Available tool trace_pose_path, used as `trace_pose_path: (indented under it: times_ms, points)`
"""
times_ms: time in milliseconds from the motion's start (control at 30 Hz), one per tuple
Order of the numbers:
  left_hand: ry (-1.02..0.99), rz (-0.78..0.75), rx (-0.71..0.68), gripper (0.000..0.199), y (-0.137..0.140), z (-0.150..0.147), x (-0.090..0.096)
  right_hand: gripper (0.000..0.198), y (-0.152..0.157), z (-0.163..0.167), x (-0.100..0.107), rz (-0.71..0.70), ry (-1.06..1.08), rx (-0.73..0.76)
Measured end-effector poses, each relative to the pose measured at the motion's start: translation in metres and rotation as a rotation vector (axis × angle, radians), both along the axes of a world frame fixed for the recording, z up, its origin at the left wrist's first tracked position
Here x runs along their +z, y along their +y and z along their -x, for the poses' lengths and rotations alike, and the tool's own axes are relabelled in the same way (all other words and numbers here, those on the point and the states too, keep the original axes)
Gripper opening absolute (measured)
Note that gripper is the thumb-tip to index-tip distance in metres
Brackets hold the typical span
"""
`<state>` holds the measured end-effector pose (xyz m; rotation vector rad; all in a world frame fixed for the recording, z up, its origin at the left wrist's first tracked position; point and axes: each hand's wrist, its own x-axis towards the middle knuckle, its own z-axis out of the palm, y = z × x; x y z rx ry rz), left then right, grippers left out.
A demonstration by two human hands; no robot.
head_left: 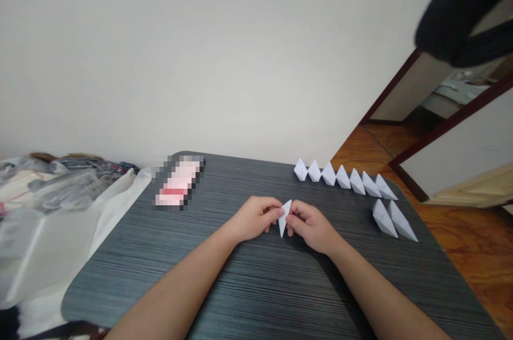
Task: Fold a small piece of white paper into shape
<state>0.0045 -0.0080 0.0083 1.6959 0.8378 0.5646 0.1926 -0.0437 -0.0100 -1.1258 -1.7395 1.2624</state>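
While the folded white paper (285,218) is pinched by the left hand (255,217) and right hand (313,226) below frame centre, it could be creased wrongly by uneven pressure.

Parts of the left hand (256,218) and right hand (315,226) hide behind the folded paper (285,218), both forearms (180,289) run off the bottom edge, coarse pixels smother the phone-like slab (179,182), a blurred black shape (451,19) breaks off top right, and the left edge slices the plastic-covered heap (60,238)!
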Motion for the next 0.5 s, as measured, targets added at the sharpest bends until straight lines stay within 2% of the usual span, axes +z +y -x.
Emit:
trace_pose_path:
  times_ms: [267, 500]
  points:
    - [0.033, -0.146, -0.115, 0.029, -0.001, 0.002, 0.009, 0.02, 0.0, 0.001, -0.001, 0.016, 0.001, -0.025]
    - [0.026, -0.143, -0.14, 0.03, -0.002, 0.002, 0.011, 0.023, -0.001, 0.002, 0.002, 0.001, 0.008, -0.014]
